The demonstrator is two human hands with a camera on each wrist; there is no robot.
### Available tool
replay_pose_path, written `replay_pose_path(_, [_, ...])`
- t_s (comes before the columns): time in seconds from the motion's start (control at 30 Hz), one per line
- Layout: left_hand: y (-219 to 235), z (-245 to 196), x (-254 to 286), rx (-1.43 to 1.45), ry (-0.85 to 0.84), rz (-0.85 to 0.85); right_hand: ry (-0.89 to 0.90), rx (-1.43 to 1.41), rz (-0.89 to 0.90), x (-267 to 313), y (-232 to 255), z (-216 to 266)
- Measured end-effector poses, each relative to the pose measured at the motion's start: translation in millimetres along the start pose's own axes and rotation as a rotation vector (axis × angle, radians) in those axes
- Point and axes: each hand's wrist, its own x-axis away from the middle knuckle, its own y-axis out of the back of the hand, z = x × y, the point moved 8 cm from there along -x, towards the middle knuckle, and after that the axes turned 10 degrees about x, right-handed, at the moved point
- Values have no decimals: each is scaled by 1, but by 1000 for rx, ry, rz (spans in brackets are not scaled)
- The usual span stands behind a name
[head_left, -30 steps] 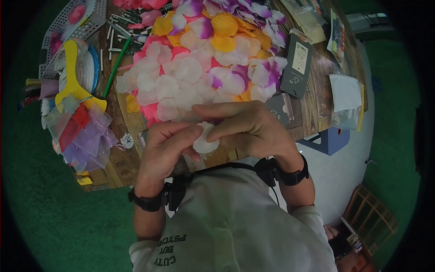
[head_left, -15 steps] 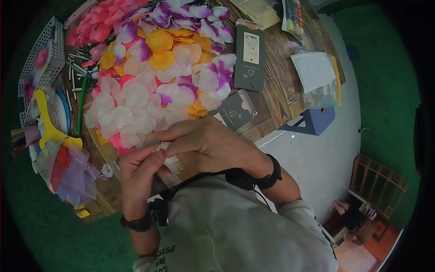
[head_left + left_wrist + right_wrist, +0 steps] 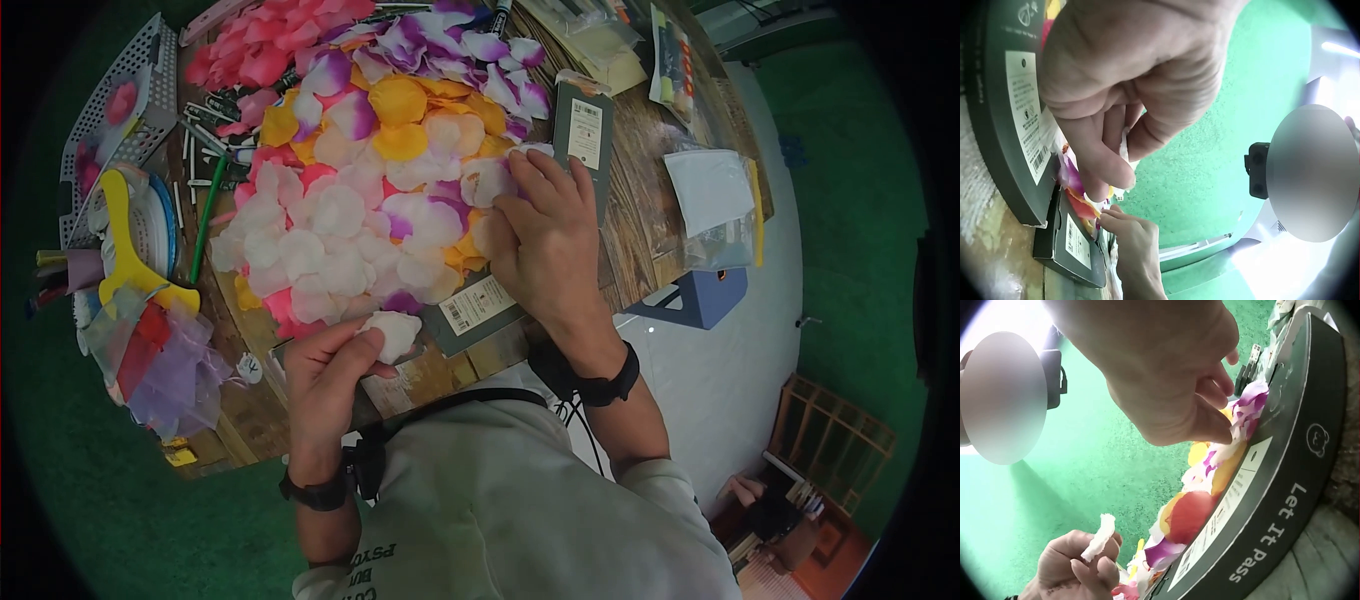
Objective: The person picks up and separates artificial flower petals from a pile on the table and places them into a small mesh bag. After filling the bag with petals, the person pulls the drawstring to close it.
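Two bare hands are working over a brown wooden counter that is carrying a broad pile of thin, rounded artificial petals in white, pink, orange and purple-and-white. The left hand is staying near the counter's front edge, its grip closing narrowly on a thin, white, soft-edged petal piece; thumb and fingers are pinching it at one side, and the rest is sticking out toward the right. Whether it is forming one layer or several, I cannot tell. The right hand is reaching over the right border of the pile, fingers bending down at the petals; whether its grip is holding one, I cannot tell.

A dark grey flat cardboard box with a pale label is lying between the hands, along the pile's front side. A second dark grey labelled box is lying just beside the right hand's fingers. On the left, a yellow Y-shaped piece, a thin green stick and sheer purple mesh bags are resting, while a pale grey perforated plastic basket is standing behind them.
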Motion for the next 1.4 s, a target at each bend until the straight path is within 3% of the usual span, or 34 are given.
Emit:
replay_pose_path(0.1, [4, 2, 1, 1, -4, -15, -19, -57, -17, 0, 2, -4])
replay_pose_path(0.2, [6, 0, -1, 20, -11, -51, -149, -265, 1, 3, 11, -11])
replay_pose_path(0.27, [4, -1, -3, 44, -15, -86, -469, -696, 106, 9, 5, -22])
replay_pose_path(0.3, [4, -4, -3, 50, -53, -101, -459, -704, 111, 7, 10, -15])
replay_pose_path(0.37, [4, -10, -3, 56, -104, -134, -841, -1394, 120, 18, -7, -8])
replay_pose_path(0.5, [-1, -17, -4, 73, -135, -167, -812, -1755, 179, 20, -14, 21])
replay_pose_path(0.57, [-2, -18, -1, 57, -150, -185, -817, -1673, 259, 21, -9, 33])
replay_pose_path(0.63, [0, -30, 6, -19, -312, -261, -820, -1583, 324, 24, -10, 42])
replay_pose_path(0.7, [-3, -32, 7, -72, -346, -264, -366, -991, 284, 11, 9, 54])
replay_pose_path(0.73, [-4, -34, 8, -122, -377, -256, -369, -991, 285, 11, 8, 58])
replay_pose_path(0.8, [-5, -30, 8, -18, -382, -184, -125, -873, 251, 4, 15, 78])
replay_pose_path(0.87, [-6, -34, 7, 84, -395, -115, -117, -939, 275, 3, 12, 79])
replay_pose_path(0.93, [-7, -22, 2, 475, -177, -62, -113, -1006, 302, 3, 9, 81])
replay_pose_path(1.1, [0, -16, 3, 436, -91, -13, -403, -1147, 390, 2, -2, 72])
replay_pose_path(1.13, [0, -15, 3, 379, -68, -7, -404, -1148, 387, -2, -1, 70])
replay_pose_path(1.2, [1, -17, 3, 284, -81, 4, -183, -877, 463, -10, 2, 77])
replay_pose_path(1.3, [2, -18, 4, 208, -105, -15, -114, -728, 515, -10, 3, 79])
replay_pose_path(1.33, [4, -20, 4, 220, -121, -45, -109, -728, 514, -8, 3, 79])
replay_pose_path(1.4, [5, -23, 1, 260, -127, -124, -289, -813, 304, -7, 10, 62])
